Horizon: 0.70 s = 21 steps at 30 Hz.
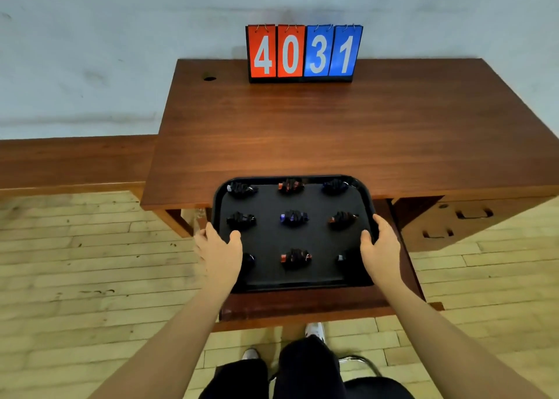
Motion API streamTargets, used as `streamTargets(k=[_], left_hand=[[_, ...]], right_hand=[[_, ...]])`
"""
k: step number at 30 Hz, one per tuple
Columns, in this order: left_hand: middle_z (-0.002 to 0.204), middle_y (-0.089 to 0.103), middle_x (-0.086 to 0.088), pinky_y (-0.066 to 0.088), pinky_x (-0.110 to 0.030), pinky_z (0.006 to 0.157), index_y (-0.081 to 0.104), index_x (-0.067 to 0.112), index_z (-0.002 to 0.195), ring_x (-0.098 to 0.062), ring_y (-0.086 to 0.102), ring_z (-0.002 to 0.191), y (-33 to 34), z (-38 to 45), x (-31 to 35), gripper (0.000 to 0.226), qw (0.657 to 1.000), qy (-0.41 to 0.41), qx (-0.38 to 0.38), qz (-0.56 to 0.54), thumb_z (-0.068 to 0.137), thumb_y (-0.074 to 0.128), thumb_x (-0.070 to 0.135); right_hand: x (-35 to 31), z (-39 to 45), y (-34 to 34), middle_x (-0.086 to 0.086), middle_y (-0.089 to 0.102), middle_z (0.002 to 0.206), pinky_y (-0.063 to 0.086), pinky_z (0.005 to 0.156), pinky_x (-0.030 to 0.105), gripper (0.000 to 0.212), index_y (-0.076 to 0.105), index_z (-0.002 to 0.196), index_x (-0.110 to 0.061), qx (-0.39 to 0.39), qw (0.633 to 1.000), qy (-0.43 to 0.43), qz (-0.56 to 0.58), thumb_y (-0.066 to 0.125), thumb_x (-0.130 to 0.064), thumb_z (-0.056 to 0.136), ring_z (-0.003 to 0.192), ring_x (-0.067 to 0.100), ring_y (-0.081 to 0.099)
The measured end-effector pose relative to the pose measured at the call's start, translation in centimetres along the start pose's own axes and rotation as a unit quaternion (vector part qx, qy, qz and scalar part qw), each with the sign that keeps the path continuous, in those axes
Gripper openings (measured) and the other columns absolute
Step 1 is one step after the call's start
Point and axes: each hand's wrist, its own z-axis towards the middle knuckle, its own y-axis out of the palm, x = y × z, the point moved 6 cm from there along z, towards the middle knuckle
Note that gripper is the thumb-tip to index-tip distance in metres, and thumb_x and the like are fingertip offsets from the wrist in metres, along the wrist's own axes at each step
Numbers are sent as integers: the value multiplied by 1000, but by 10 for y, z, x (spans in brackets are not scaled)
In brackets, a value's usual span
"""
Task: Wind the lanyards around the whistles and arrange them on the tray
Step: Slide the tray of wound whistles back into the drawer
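A black tray (266, 241) juts out past the front edge of the wooden desk. On it lie several whistles wound in black lanyards, set in three rows, such as the blue one (294, 217) in the middle and a red one (295, 258) in the front row. My left hand (219, 249) grips the tray's left rim, thumb on top, and covers part of the front left whistle (248, 259). My right hand (379, 246) grips the right rim the same way, partly hiding the front right whistle (344, 258).
A flip scoreboard (303, 53) reading 4031 stands at the back of the desk (332, 132). A cable hole (209, 78) sits at the back left. A lower bench (69, 159) adjoins on the left, desk drawers (459, 220) on the right. My legs and a chair frame (360, 362) are below.
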Motion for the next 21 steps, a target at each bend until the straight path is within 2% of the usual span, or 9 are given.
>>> streamTargets(k=[4, 9, 12, 16, 21], left_hand=[[142, 24, -9, 30, -52, 107, 27, 12, 142, -33, 32, 128, 11, -25, -27, 61, 1000, -16, -2, -8, 89, 50, 32], [137, 29, -7, 29, -51, 106, 34, 13, 137, -32, 32, 126, 20, -49, -47, 55, 1000, -25, 6, -8, 87, 50, 31], [136, 29, -6, 31, -52, 105, 35, 13, 136, -32, 35, 124, 31, -54, -58, 60, 999, -41, -14, -25, 83, 48, 37], [140, 26, 0, 30, -52, 107, 30, 16, 140, -31, 33, 128, 50, -50, -70, 74, 994, -69, -46, -65, 74, 44, 45], [144, 23, -5, 24, -51, 111, 23, 11, 143, -28, 26, 133, 68, -38, -71, 78, 994, -45, -45, -92, 75, 43, 42]], right_hand=[[28, -16, -4, 7, 47, 136, 37, 105, 46, 47, 38, 136, -14, -8, 1000, 25, 15, 50, -16, 92, 127, 25, 41], [53, -30, -10, 8, 50, 133, 37, 104, 42, 43, 42, 133, -10, -11, 999, 38, 14, 51, -14, 91, 125, 26, 43], [66, -34, -11, 9, 51, 131, 39, 103, 43, 43, 41, 133, -12, -13, 998, 63, 22, 51, -13, 91, 123, 27, 45], [78, -23, -8, 8, 55, 125, 48, 92, 46, 42, 40, 132, -17, -27, 996, 86, 22, 50, -14, 91, 108, 28, 57], [88, -2, 10, 9, 57, 121, 51, 88, 48, 38, 41, 127, -20, -60, 994, 86, 13, 51, -16, 91, 105, 30, 58]])
